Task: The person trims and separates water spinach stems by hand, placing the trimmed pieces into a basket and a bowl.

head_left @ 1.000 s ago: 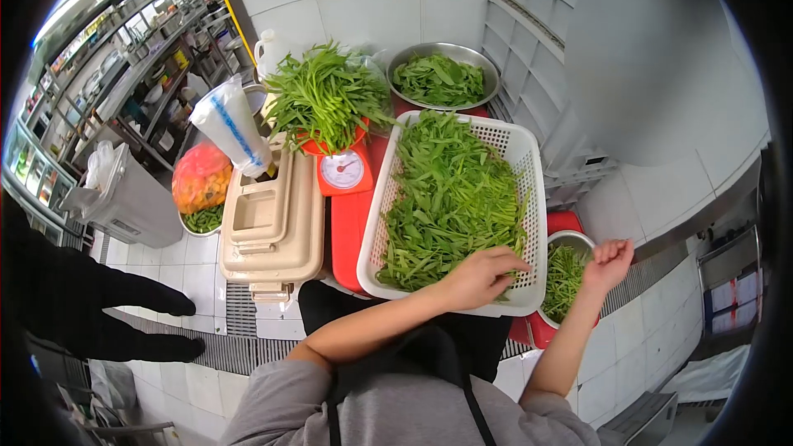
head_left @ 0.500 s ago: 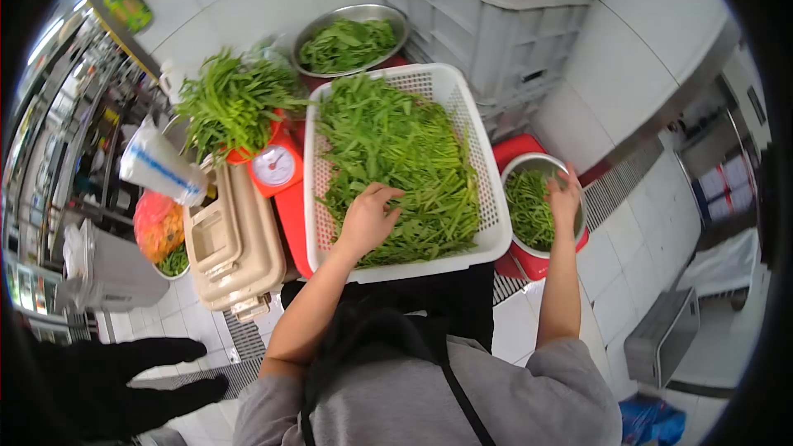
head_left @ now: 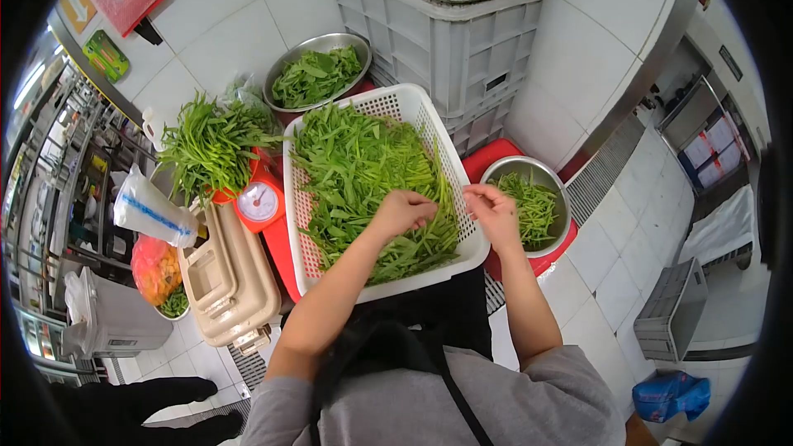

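A white perforated basket (head_left: 477, 235) in front of me is filled with leafy greens (head_left: 355, 157), their cut stems mostly toward the right side. Over the lower right of the greens, my left hand (head_left: 403, 213) is closed in a pinch; whatever lies between its fingertips is hidden. My right hand (head_left: 496, 213) hovers by the basket's right rim, fingers curled together, facing the left hand. I cannot make out anything in its grip. Just behind it, a metal bowl (head_left: 562, 198) holds short green stem pieces (head_left: 529, 208).
Behind the basket stands another metal bowl (head_left: 273, 74) of leaves. At left are a red scale (head_left: 258, 202) bearing bundled greens (head_left: 206, 144), a beige lidded box (head_left: 227, 281) and a plastic bag (head_left: 154, 215). Grey crates (head_left: 429, 49) are stacked behind. Another person's dark-clothed legs (head_left: 157, 400) show lower left.
My right hand has moved left from above the bowl of stem pieces to the basket's right rim. My left hand has shifted right over the greens. The camera view has moved too.
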`<state>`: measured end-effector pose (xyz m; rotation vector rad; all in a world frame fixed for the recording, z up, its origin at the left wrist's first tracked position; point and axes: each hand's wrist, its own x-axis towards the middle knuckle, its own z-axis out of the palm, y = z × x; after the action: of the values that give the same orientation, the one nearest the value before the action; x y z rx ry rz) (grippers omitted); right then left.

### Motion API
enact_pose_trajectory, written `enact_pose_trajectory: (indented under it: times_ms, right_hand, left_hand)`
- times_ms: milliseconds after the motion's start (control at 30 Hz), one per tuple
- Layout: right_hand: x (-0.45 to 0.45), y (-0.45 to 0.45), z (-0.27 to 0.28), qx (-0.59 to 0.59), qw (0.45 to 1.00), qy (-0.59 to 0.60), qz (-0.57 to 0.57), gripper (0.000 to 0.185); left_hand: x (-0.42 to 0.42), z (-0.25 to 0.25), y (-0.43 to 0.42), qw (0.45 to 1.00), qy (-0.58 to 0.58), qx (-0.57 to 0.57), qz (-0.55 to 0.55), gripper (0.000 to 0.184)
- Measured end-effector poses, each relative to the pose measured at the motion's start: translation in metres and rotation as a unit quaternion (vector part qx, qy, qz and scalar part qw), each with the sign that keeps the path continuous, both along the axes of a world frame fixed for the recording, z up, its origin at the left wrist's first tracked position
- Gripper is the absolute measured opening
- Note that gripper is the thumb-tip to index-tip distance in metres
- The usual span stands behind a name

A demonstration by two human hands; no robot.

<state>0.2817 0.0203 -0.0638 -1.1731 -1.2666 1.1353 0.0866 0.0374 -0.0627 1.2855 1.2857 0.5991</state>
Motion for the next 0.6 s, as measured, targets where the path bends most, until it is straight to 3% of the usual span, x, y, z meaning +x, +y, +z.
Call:
enact_pose_trajectory:
  times_ms: [67, 233, 333, 433, 500, 600]
  right_hand:
    - [-0.016, 0.004, 0.006, -0.045, 0.995, 0.021, 0.085, 0.022]
    - [-0.051, 0.015, 0.017, -0.051, 0.986, 0.033, 0.155, 0.024]
    - [-0.064, 0.018, 0.015, -0.019, 0.984, 0.004, 0.177, 0.02]
    - [-0.076, 0.017, 0.016, 0.097, 0.982, -0.083, 0.14, 0.015]
    - [-0.077, 0.016, 0.019, 0.067, 0.979, -0.064, 0.179, 0.016]
    - [-0.079, 0.022, 0.018, 0.088, 0.975, -0.043, 0.198, 0.02]
  left_hand:
    - [-0.011, 0.023, -0.002, 0.997, -0.076, -0.007, 0.026, 0.018]
    - [-0.03, 0.047, -0.012, 0.995, -0.009, 0.094, -0.033, 0.013]
    - [-0.044, 0.059, -0.021, 0.975, 0.069, 0.205, -0.06, 0.01]
    - [-0.05, 0.076, -0.033, 0.956, 0.12, 0.259, -0.069, 0.009]
    - [-0.056, 0.079, -0.036, 0.943, 0.138, 0.294, -0.076, 0.008]
    - [-0.066, 0.07, -0.031, 0.945, 0.03, 0.316, -0.08, 0.008]
